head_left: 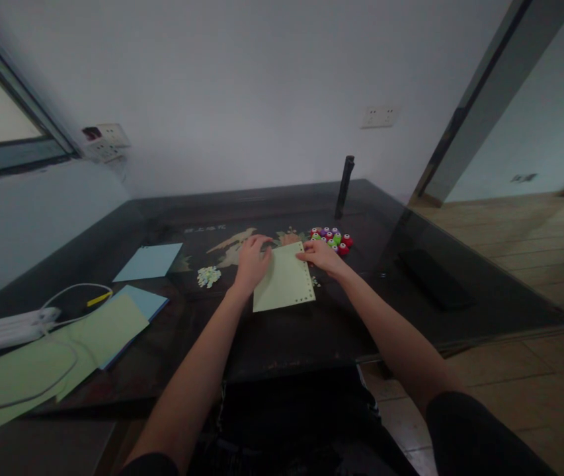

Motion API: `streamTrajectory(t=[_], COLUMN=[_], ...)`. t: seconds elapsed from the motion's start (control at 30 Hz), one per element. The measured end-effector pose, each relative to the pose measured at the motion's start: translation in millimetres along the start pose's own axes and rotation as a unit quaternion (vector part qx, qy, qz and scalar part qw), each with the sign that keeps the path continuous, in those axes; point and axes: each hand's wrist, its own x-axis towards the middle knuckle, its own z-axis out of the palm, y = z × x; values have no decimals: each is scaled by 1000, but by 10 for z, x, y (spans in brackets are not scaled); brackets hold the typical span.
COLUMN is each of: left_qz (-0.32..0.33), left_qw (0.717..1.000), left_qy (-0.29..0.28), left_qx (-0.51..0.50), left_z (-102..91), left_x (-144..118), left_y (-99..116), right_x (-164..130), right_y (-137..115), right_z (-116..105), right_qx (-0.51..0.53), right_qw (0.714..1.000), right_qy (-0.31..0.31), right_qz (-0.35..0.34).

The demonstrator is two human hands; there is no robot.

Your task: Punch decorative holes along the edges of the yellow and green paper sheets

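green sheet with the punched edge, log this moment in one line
left hand: flat on green sheet | right hand: at sheet's punched edge | nearby: coloured punches, paper bits

pale green paper sheet (284, 281) flat on the dark table, punched holes along right and bottom edges

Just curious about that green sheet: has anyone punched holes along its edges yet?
Yes, the pale green sheet under both hands shows a row of small holes along its right and bottom edges.
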Motion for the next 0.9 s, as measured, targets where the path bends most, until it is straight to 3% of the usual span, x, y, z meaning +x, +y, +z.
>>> streamTrajectory(t=[0.2, 0.37, 0.57, 0.63, 0.7, 0.8, 0.9], left_qz=[-16, -15, -31, -30, -29, -32, -43], left_qw=[994, 991, 988, 986, 984, 980, 977], left_qy=[-109, -122, -143, -157, -173, -196, -208], left_qx=[17, -44, -51, -42, -27, 1, 20], left_z=[135, 164, 219, 247, 271, 292, 295], left_x=[-89, -81, -99, -124, -153, -188, -204], left_y=[68, 27, -19, -40, -56, -58, -33], right_x=[-65, -77, -31, 29, 103, 207, 296], right_y=[-41, -16, 69, 117, 174, 276, 390], right_z=[182, 249, 187, 93, -54, -342, -610], right_qx=[1, -9, -95, -119, -151, -211, -284], right_qw=[1000, 999, 995, 993, 982, 931, 878], right_qy=[-30, -22, -32, 14, 112, 284, 379], right_qz=[9, 22, 6, -6, -35, -95, -73])
